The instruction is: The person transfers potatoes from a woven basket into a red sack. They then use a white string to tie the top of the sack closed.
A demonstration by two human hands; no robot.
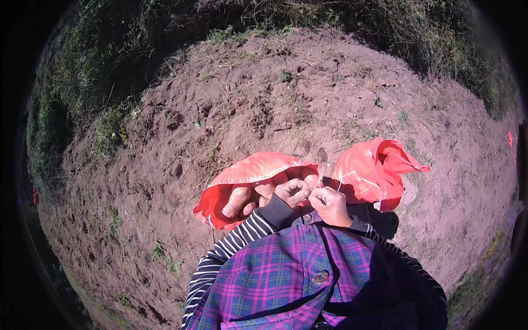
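An orange-red woven sack (255,165) lies before me with its mouth gaping, and large pinkish tubers (237,201) show inside. My left hand (293,192) is at the right end of that mouth, its thumb and forefinger pinched together. Close beside it is my right hand (330,204), fingers curled and also pinching. Thin pale strands (321,175) rise near the fingertips of both hands; they look like string or sack fibre, too fine to tell exactly. A second orange-red sack (363,171) stands just right of my hands, its top bunched and folded over, its contents hidden.
Rough reddish-brown soil (177,136) with clods and small weeds surrounds the sacks. Dense bushes and dry growth (437,45) border it at the top and left. A small orange-red object (510,139) shows at the far right rim.
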